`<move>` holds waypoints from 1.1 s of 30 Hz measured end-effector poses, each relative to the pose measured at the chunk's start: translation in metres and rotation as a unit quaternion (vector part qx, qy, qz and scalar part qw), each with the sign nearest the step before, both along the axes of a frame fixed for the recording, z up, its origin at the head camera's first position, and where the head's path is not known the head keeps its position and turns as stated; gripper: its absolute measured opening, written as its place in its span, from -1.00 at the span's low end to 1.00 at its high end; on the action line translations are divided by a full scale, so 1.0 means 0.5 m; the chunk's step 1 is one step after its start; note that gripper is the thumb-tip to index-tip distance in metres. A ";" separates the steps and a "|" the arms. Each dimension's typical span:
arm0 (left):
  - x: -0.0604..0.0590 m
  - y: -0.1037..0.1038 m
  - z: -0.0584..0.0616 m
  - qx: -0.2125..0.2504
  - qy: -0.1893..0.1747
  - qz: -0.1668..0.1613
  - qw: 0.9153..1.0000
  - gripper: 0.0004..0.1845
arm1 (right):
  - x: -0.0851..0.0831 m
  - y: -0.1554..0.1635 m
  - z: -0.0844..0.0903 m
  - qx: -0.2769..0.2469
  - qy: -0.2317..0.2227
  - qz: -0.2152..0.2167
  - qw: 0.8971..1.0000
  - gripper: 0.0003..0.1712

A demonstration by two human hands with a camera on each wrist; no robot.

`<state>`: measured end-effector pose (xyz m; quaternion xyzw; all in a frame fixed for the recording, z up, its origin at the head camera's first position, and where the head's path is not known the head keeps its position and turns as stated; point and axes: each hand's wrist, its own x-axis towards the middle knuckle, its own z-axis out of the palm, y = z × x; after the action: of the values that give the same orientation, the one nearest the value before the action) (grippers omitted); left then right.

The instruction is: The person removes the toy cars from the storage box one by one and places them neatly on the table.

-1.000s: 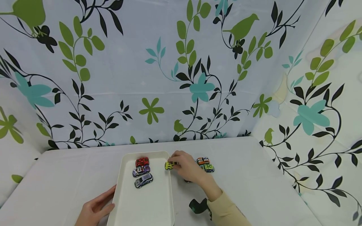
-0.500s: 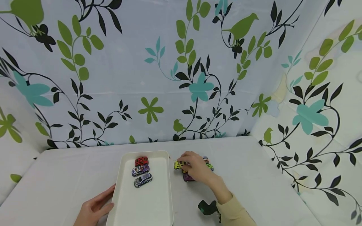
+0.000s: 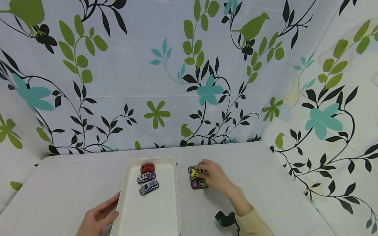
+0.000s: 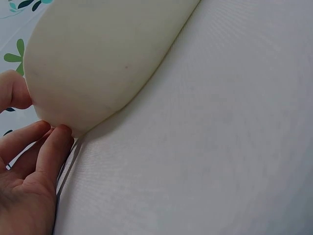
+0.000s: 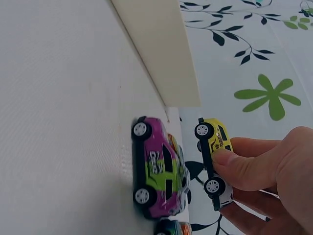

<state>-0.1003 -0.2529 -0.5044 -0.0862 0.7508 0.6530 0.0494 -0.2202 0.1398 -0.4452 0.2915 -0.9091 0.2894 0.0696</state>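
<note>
My right hand (image 3: 215, 177) pinches a yellow toy car (image 5: 218, 134) between thumb and fingers. In the right wrist view the yellow car is held up, its wheels facing the table side. Close beside it a purple and green toy car (image 5: 159, 166) stands on the table; other toy cars there are partly hidden behind the hand. My left hand (image 3: 98, 214) rests its fingertips against the outer left wall of a white tray (image 3: 178, 209). In the left wrist view fingertips (image 4: 62, 129) touch the low edge of that wall.
Inside the tray, near its far end, stand a red toy car (image 3: 147, 168), a purple and white one (image 3: 146, 177) and a silver one (image 3: 149, 187). A dark device (image 3: 225, 219) sits at the right wrist. Patterned cloth (image 3: 177, 82) hangs behind the white table (image 3: 265, 196).
My right hand has carried the yellow car rightward, from the tray's right rim to the toy cars on the table. The left hand has stayed at the tray.
</note>
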 end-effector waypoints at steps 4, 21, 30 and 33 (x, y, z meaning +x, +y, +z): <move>0.001 0.000 0.000 0.004 0.010 0.000 1.000 -0.30 | 0.002 0.018 -0.005 -0.002 0.009 -0.012 1.000 -0.66; 0.000 -0.001 0.001 0.005 0.004 0.001 1.000 -0.29 | 0.020 0.095 -0.024 0.003 -0.003 -0.040 0.999 -0.61; -0.001 0.000 0.006 -0.003 -0.010 -0.002 1.000 -0.28 | 0.030 0.121 -0.034 0.004 -0.007 -0.029 1.000 -0.63; -0.001 0.001 0.006 -0.005 -0.021 -0.002 1.000 -0.27 | 0.031 0.127 -0.036 0.000 -0.005 -0.025 1.000 -0.63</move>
<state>-0.1009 -0.2524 -0.5014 -0.0989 0.7528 0.6474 0.0659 -0.2050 0.2031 -0.4630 0.2674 -0.9163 0.2893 0.0725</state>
